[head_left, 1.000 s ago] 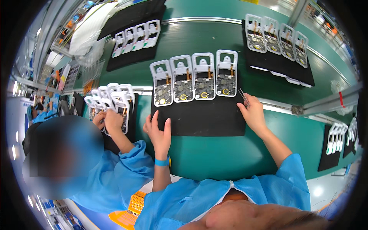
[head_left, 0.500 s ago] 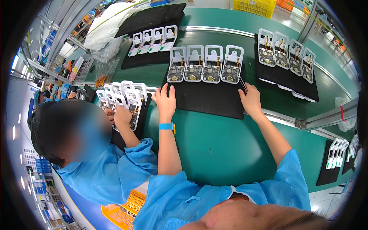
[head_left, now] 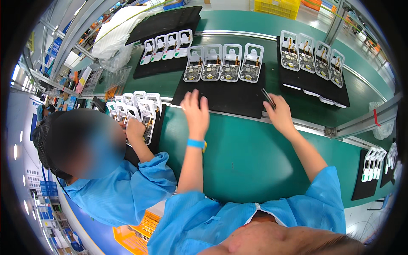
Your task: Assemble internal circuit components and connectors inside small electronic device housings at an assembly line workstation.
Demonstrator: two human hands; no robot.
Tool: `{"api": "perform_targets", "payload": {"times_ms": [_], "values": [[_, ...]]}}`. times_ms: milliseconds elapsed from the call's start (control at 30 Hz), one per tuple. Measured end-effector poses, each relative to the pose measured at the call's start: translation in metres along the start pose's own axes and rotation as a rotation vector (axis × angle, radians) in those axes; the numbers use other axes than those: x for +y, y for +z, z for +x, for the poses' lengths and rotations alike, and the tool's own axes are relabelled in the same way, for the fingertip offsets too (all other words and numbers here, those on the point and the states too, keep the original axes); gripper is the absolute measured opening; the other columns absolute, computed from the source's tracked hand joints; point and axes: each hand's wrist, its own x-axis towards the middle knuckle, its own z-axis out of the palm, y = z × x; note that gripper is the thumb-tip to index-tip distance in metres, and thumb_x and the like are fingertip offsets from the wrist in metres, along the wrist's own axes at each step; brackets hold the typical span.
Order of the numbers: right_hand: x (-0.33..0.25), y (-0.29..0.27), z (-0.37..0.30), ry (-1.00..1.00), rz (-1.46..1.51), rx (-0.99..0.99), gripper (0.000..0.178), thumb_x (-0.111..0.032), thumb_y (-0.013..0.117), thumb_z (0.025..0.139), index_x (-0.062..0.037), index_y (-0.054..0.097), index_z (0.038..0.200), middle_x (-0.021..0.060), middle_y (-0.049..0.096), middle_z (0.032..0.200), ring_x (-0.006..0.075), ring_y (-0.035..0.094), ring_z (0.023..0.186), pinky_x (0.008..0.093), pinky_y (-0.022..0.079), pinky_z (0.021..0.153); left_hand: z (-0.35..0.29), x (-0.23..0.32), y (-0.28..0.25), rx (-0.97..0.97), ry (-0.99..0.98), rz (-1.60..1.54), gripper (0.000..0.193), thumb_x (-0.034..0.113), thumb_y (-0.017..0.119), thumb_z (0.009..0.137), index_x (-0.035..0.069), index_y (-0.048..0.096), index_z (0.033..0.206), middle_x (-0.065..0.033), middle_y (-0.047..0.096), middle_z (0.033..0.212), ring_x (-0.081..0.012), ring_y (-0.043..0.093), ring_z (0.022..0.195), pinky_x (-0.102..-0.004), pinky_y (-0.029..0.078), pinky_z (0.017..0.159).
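Note:
A black foam mat (head_left: 229,100) lies in front of me, its near edge by the metal rail. Along its far side stands a row of white plastic housings (head_left: 232,63), each with a circuit board, an orange flex strip and a round yellow-ringed part. My left hand (head_left: 197,114) is over the mat's near left edge, fingers spread and holding nothing. Whether its fingertips touch the mat I cannot tell. Beside the mat's right edge, my right hand (head_left: 279,114) is closed around thin dark tweezers (head_left: 267,97), their tips pointing away from me.
At left, a co-worker's hand (head_left: 135,129) works among similar housings (head_left: 148,114). More housings sit on a right-hand mat (head_left: 314,91) and a far-left mat (head_left: 148,71). A metal rail (head_left: 306,126) divides the green bench (head_left: 238,157). A post stands at right.
The mat with its row of housings has slid away from me and slightly left. My left hand has come off its left edge and moved right; my right hand still holds the tweezers.

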Motion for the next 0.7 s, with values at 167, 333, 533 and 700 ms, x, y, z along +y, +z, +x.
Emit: {"api": "perform_targets", "payload": {"times_ms": [167, 333, 533, 700], "values": [[0.012, -0.024, -0.092, 0.153, 0.228, -0.093, 0.012, -0.012, 0.063, 0.095, 0.0005, 0.063, 0.094, 0.0080, 0.058, 0.077, 0.0146, 0.053, 0.068, 0.0283, 0.043, 0.063, -0.096, 0.128, -0.044, -0.514, 0.231, -0.396, 0.043, 0.010, 0.070, 0.084, 0.003, 0.056, 0.123, -0.0203, 0.051, 0.128, -0.0418, 0.047, 0.120, -0.0489, 0.041, 0.103], [0.011, -0.053, -0.148, 0.113, 0.318, -0.056, 0.016, -0.013, 0.061, 0.097, -0.0006, 0.062, 0.087, 0.0019, 0.052, 0.068, 0.0085, 0.044, 0.062, 0.0263, 0.038, 0.057, -0.173, 0.179, -0.077, -0.864, 0.501, -0.840, 0.014, 0.014, 0.072, 0.084, 0.002, 0.065, 0.089, -0.0136, 0.062, 0.104, -0.0313, 0.057, 0.106, -0.0430, 0.048, 0.093], [0.005, -0.063, -0.144, 0.208, 0.442, -0.022, 0.026, -0.020, 0.054, 0.102, -0.0010, 0.062, 0.086, -0.0048, 0.045, 0.065, 0.0050, 0.037, 0.060, 0.0252, 0.032, 0.054, -0.160, 0.178, -0.116, -0.877, 0.277, -0.833, 0.015, 0.006, 0.077, 0.079, 0.001, 0.063, 0.082, -0.0098, 0.065, 0.083, -0.0275, 0.065, 0.089, -0.0385, 0.051, 0.080], [0.012, -0.067, -0.147, 0.306, 0.594, -0.012, 0.033, -0.026, 0.049, 0.105, -0.0022, 0.062, 0.087, -0.0072, 0.038, 0.062, 0.0032, 0.033, 0.057, 0.0238, 0.028, 0.052, -0.112, 0.213, -0.184, -0.569, 0.308, -0.949, 0.036, -0.002, 0.079, 0.073, 0.002, 0.064, 0.106, -0.0124, 0.067, 0.086, -0.0289, 0.066, 0.079, -0.0415, 0.053, 0.069]]}}
